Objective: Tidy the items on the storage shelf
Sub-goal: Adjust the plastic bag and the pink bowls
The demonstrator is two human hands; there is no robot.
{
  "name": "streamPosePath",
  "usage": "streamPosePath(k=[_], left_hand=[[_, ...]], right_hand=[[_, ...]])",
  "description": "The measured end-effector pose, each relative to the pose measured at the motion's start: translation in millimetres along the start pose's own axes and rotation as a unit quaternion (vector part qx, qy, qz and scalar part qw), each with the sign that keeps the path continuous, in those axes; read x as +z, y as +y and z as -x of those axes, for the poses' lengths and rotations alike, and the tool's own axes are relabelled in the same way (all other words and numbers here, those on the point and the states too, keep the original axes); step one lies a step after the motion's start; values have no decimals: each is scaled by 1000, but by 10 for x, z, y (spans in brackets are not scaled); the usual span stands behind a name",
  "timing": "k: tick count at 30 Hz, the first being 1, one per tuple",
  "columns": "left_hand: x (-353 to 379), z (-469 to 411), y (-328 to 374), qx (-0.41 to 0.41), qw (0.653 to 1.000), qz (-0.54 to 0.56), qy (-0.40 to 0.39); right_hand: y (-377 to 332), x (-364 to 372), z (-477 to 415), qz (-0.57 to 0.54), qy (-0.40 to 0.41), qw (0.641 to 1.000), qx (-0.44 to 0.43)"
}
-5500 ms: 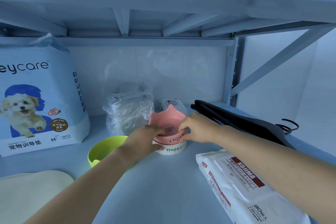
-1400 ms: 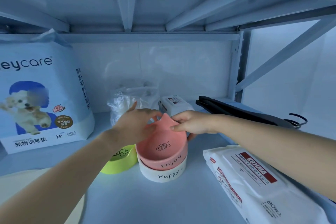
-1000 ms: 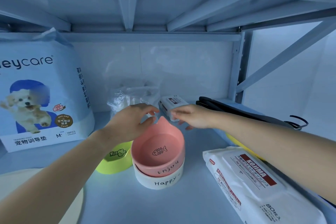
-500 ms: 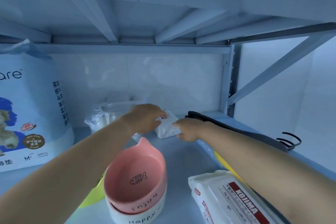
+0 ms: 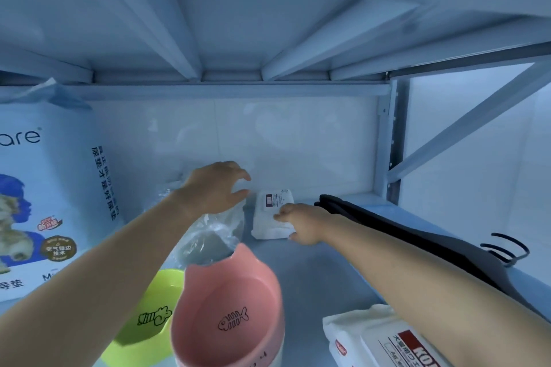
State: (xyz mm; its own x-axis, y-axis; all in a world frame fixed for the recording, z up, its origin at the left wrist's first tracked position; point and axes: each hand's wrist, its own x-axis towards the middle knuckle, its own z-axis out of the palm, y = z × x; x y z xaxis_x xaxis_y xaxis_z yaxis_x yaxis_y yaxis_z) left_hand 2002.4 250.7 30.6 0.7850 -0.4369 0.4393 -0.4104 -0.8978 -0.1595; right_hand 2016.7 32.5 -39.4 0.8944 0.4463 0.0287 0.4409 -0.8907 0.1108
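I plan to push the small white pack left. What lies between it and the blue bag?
In the head view, a clear plastic bag lies between the pack and the blue bag, with the left hand over it.

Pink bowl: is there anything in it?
Empty. The pink bowl shows a bare inside, with its fish-bone drawing in full view.

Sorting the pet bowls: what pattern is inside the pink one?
A black fish-skeleton drawing on the pink bowl, whose inside is otherwise plain; clearest in the head view.
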Motion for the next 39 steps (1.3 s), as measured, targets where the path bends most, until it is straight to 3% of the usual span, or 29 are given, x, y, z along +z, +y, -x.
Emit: streamPosePath(k=[11, 17, 29, 35, 39], left_hand=[[133, 384, -349, 15, 993, 106, -43], [231, 513, -514, -9, 998, 55, -11], [263, 536, -460, -13, 997, 78, -15], [229, 569, -409, -31, 997, 65, -17], [166, 695, -395, -21, 995, 100, 21]], right_hand=[[-190, -37, -233, -131, 110, 980, 103], [-23, -31, -196, -116, 66, 987, 89], [-18, 44, -345, -161, 110, 977, 89], [-28, 40, -295, -124, 51, 988, 76], [-163, -103, -176, -249, 169, 953, 26]])
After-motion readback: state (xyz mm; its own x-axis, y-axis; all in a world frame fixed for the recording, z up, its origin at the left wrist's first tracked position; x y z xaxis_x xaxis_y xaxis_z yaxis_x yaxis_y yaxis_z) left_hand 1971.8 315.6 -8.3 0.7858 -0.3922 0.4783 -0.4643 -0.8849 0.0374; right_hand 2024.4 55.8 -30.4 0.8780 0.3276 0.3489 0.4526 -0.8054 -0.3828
